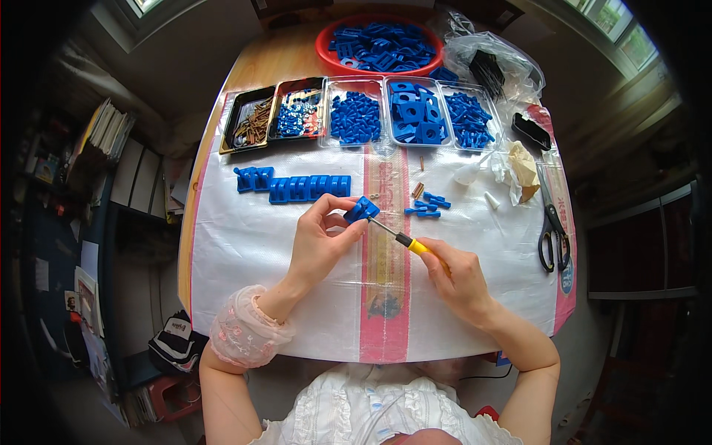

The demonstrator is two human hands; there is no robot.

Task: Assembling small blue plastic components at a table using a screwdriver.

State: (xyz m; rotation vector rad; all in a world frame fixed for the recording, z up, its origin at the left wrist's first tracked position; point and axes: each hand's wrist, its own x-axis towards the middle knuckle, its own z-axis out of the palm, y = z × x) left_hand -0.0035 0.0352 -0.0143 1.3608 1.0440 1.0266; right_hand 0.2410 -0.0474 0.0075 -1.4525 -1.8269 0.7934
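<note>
My left hand pinches a small blue plastic block above the white sheet. My right hand grips a screwdriver with a yellow and black handle; its metal tip meets the block's lower right side. A row of finished blue blocks lies to the upper left of my left hand. A few loose blue pins and small brass screws lie to the right of the block.
Clear trays along the back hold brown screws, mixed small hardware, blue pins, blue blocks and more pins. A red bowl holds blue parts. Black scissors lie at the right.
</note>
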